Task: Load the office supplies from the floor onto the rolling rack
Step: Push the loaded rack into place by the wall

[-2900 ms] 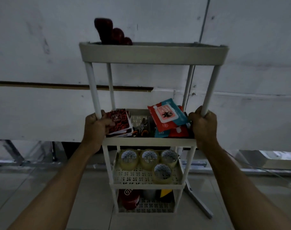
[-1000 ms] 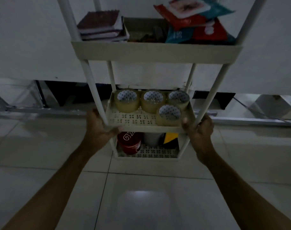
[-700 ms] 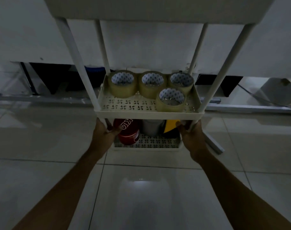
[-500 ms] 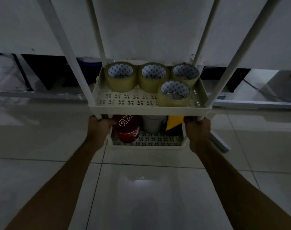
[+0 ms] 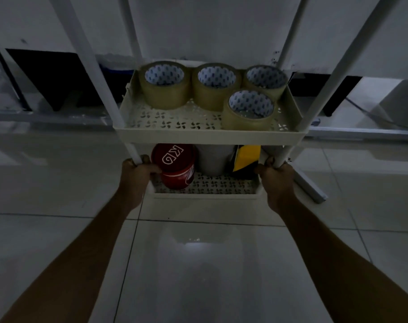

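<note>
Rack (image 5: 207,136) stands on the tiled floor (image 5: 198,264), four tape rolls (image 5: 164,85) on its middle shelf; below sit a red tin (image 5: 175,166), a white container (image 5: 213,159) and a yellow pack (image 5: 247,157). Compared with half a second ago, I see the shelves closer. My left hand (image 5: 135,173) and right hand (image 5: 276,177) each grip a front post just above the bottom shelf.
</note>
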`<state>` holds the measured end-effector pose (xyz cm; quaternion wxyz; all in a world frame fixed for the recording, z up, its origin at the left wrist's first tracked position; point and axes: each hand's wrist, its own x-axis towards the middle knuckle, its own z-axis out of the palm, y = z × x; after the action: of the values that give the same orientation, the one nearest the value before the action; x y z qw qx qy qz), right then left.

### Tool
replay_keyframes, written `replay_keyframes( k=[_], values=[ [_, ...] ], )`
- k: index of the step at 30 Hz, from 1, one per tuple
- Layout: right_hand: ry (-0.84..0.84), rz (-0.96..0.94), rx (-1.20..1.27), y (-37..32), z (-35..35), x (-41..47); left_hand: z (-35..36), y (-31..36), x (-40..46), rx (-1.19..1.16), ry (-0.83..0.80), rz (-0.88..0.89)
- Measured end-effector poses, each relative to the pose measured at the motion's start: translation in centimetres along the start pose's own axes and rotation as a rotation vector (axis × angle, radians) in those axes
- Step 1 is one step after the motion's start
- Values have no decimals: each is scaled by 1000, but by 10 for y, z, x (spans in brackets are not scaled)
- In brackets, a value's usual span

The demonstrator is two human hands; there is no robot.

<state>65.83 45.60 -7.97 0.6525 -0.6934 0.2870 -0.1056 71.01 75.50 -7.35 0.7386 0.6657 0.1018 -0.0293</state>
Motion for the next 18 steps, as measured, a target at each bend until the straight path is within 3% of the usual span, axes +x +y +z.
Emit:
replay_keyframes(
  k=[7, 14, 18],
  values=[
    [-159, -72, -35, -8, -8, 11, -6, 1, 15, 56, -156, -16],
    [-117, -142, 27, 12, -6, 1, -14, -33, 2, 29, -108, 28],
    [-91, -97, 31, 27, -3, -1, -11, -40, 2, -118, -65, -30]
  ],
)
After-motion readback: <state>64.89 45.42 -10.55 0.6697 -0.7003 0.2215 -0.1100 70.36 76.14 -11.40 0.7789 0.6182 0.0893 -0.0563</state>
